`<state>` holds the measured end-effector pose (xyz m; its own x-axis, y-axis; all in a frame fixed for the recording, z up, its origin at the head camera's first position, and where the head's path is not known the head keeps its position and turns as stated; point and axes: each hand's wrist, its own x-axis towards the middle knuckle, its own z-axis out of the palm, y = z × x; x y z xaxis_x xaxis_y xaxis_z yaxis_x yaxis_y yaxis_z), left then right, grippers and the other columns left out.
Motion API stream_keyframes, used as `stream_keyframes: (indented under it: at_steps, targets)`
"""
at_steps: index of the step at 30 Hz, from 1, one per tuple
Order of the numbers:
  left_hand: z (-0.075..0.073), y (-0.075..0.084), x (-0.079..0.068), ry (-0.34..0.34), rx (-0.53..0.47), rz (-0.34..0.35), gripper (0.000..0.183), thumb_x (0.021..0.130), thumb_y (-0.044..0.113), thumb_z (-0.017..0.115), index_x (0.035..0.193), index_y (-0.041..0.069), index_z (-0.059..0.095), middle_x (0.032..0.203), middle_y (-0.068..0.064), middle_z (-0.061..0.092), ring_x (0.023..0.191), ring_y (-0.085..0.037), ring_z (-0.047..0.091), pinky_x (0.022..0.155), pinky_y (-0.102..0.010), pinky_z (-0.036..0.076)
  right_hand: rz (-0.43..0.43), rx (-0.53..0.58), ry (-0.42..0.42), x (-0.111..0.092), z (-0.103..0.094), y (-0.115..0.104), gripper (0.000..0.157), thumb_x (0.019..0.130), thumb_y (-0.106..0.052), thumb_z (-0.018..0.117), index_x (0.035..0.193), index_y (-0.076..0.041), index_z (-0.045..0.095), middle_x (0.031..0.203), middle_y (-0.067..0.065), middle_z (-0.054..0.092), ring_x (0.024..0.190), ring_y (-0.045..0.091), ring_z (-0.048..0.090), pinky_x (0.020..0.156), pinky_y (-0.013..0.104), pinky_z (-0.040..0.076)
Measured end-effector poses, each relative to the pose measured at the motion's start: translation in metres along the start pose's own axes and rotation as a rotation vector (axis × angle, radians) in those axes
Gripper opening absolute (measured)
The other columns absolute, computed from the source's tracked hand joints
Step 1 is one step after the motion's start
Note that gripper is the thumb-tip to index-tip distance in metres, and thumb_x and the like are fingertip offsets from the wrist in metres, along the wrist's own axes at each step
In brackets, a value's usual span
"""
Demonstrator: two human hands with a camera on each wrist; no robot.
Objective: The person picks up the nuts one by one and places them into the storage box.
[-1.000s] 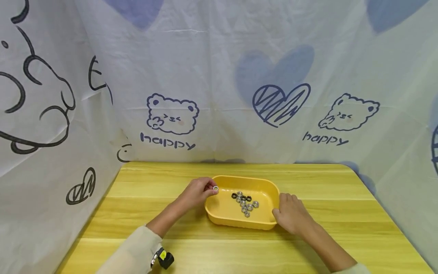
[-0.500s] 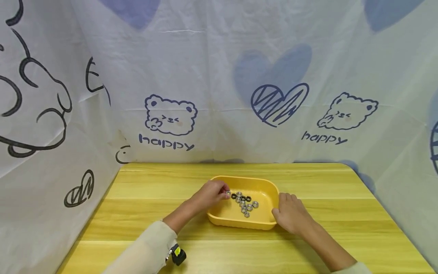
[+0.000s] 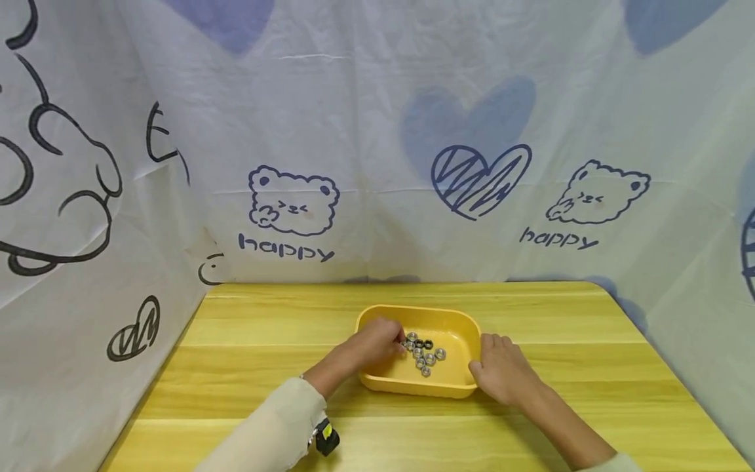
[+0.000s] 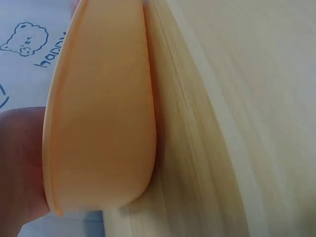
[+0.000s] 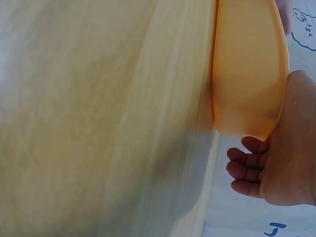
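Note:
A yellow plastic tray [image 3: 413, 385] stands on the table with several hex nuts [image 3: 430, 359], silver and black, grouped inside. My left hand [image 3: 376, 339] reaches over the tray's left side, its thumb and fingers pinching a silver nut at the left edge of the group. The fingertips partly hide that nut, and a black nut beside it is covered. At the tray's right end, my right hand [image 3: 504, 368] grips the rim, thumb over the edge. In the right wrist view its fingers [image 5: 245, 171] curl outside the tray wall [image 5: 249, 64].
The wood-grain table [image 3: 265, 314] extends on every side of the tray. A white cloth [image 3: 377, 216] printed with bears and hearts hangs behind it and along both sides. A small black device [image 3: 327, 438] hangs at the left sleeve.
The left hand has moved right and down from the tray's left rim to the nut group, carrying a silver nut. The right hand has kept its grip on the rim.

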<state>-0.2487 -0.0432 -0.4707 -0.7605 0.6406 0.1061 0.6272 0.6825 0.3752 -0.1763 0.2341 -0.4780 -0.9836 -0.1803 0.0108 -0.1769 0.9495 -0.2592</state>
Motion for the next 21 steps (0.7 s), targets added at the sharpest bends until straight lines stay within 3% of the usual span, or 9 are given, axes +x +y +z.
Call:
stream_keyframes:
  at_steps: [5,10,21]
  targets:
    - [0.0045,0.0058,0.0002,-0.060,-0.037,-0.036,0.011,0.093,0.017,0.077,0.095,0.006,0.076,0.088,0.000,0.075,0.072,-0.006,0.059,0.069,-0.020,0.050,-0.001,0.002,0.006,-0.0003,0.0000,0.0005,0.036,0.099,-0.024,0.050,0.118,0.008,0.053,0.108,0.019,0.060,0.096,0.031,0.053,0.087,0.052,0.045]
    - [0.0064,0.0077,-0.0007,-0.063,-0.034,-0.042,0.011,0.092,0.018,0.079,0.088,0.008,0.076,0.081,0.002,0.073,0.065,-0.004,0.051,0.064,-0.019,0.045,0.006,0.019,-0.001,0.0004,-0.0001,-0.0012,0.040,0.099,-0.024,0.050,0.121,0.009,0.053,0.110,0.019,0.060,0.097,0.031,0.052,0.088,0.052,0.045]
    - [0.0079,0.0081,0.0019,-0.061,-0.100,-0.073,0.008,0.089,0.012,0.082,0.092,0.005,0.078,0.088,-0.002,0.076,0.072,-0.006,0.058,0.067,-0.020,0.049,0.013,0.003,-0.003,-0.0010,-0.0006,-0.0001,0.042,0.100,-0.024,0.051,0.124,0.010,0.052,0.117,0.024,0.060,0.101,0.034,0.053,0.091,0.053,0.045]
